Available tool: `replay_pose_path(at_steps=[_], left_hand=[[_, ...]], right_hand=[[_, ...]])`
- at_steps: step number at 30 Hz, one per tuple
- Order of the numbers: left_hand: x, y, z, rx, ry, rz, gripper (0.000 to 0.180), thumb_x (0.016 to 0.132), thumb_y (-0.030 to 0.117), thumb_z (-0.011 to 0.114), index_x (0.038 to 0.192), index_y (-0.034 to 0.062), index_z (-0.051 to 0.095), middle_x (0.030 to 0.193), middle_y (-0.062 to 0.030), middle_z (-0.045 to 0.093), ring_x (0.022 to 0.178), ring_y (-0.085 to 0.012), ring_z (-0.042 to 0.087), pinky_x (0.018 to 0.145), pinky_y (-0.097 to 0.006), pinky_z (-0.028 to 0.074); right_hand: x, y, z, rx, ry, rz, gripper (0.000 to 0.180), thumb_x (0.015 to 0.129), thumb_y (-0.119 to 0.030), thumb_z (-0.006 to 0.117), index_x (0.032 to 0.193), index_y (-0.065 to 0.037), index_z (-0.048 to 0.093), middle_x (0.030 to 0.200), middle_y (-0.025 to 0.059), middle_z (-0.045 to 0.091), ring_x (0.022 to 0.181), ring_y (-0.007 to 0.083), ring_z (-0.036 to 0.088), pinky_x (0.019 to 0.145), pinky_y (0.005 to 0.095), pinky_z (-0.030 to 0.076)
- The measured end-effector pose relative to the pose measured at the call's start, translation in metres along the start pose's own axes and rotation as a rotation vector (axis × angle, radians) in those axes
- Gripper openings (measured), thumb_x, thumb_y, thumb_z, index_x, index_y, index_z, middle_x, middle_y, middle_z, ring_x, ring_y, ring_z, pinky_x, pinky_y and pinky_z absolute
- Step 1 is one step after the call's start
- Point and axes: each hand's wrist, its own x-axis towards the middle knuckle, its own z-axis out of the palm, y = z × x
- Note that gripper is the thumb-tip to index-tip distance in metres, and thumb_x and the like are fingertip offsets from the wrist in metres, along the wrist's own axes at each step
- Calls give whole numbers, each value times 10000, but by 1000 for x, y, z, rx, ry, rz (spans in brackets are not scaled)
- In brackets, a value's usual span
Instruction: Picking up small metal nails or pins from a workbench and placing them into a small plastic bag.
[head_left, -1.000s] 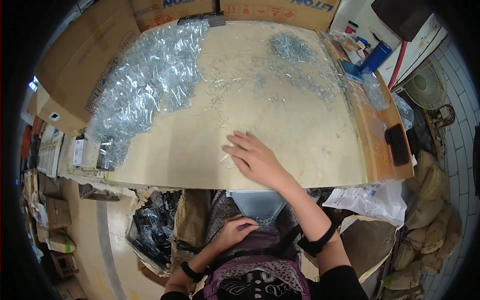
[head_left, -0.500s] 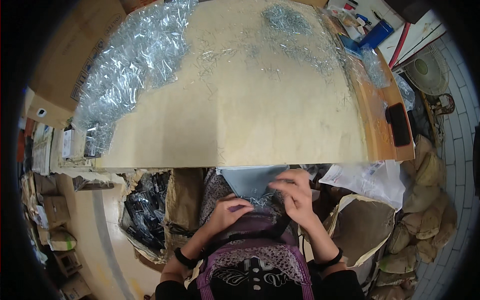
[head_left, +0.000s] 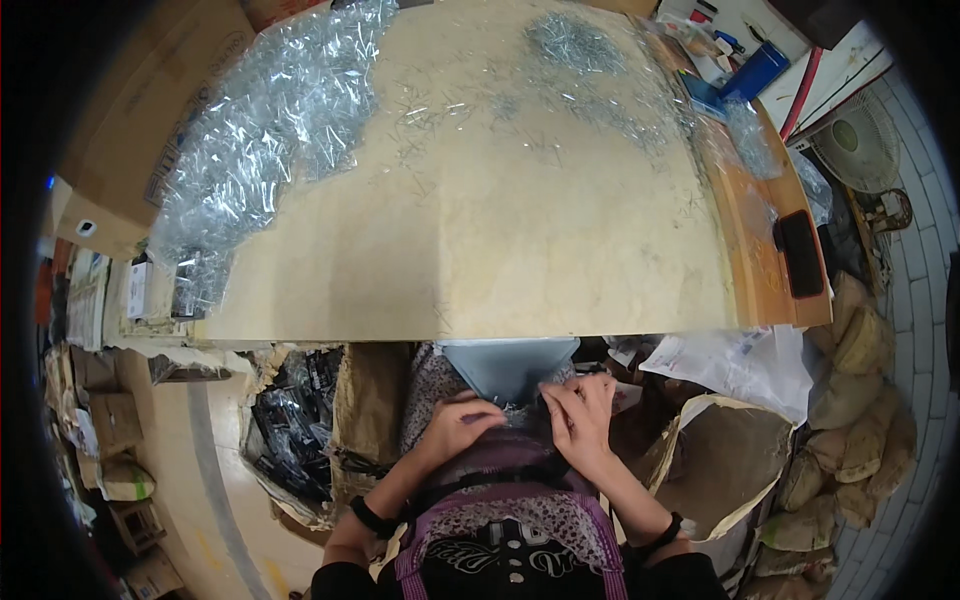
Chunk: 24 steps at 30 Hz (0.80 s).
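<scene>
A grey-blue tray-like piece [head_left: 512, 362] slopes from the table's front edge down into my lap. Small shiny pin-like bits [head_left: 515, 408] lie at its near end. My left hand [head_left: 460, 424] is beside that end on the left, fingers curled and thumb pressed in; anything it holds is too small to make out. On the right, my right hand [head_left: 583, 412] is closed in a pinch by the tray's near right corner, and what sits between its fingertips cannot be made out. Below both hands my lap is covered by a purple patterned apron [head_left: 545, 505].
On the wooden table [head_left: 580, 260] lie a heap of clear plastic pieces [head_left: 270, 130] and a pile of thin metal pins [head_left: 575, 45]. A phone [head_left: 799, 253] rests at the right edge. Open sacks flank me, one with black parts [head_left: 292, 420], another [head_left: 725, 455] at right.
My right hand has come down and nearer, its fingers drawing together into a pinch at the tray's near end. My left hand has barely moved.
</scene>
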Motion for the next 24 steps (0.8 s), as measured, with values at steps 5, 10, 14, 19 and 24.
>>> replay_pose_path(at_steps=[5,10,14,19,24], left_hand=[[-9,2,7,-93,42,-40,122,806,72,727,918,24,720,906,-99,679,824,-199,669,743,-309,527],[-9,2,8,-100,0,40,123,799,74,737,915,35,727,968,-103,674,929,-218,653,833,-319,506],[-7,8,6,-99,43,62,132,777,63,758,901,33,722,932,-93,654,877,-213,638,785,-310,503],[-3,1,11,-82,55,57,124,759,67,781,867,43,726,867,-75,645,819,-184,606,753,-292,482],[-6,-11,6,-36,-196,-40,117,797,105,741,886,31,720,904,-133,655,822,-248,640,740,-316,502]], right_hand=[[86,-45,13,16,-91,-431,433,791,-190,676,1185,-27,599,1247,133,564,1200,270,512,999,430,345],[103,-45,30,17,-190,-467,442,802,-196,655,1200,-19,585,1306,137,542,1250,266,485,1017,434,347],[58,-18,6,129,-115,-480,367,794,-75,619,1157,-24,622,1226,124,583,1169,254,526,953,402,375],[-17,13,23,217,6,126,273,800,-107,679,1070,-101,640,1012,93,608,974,274,576,929,421,346],[-40,31,36,585,-547,228,236,822,-52,652,1056,-53,616,976,124,621,953,325,611,832,395,473]])
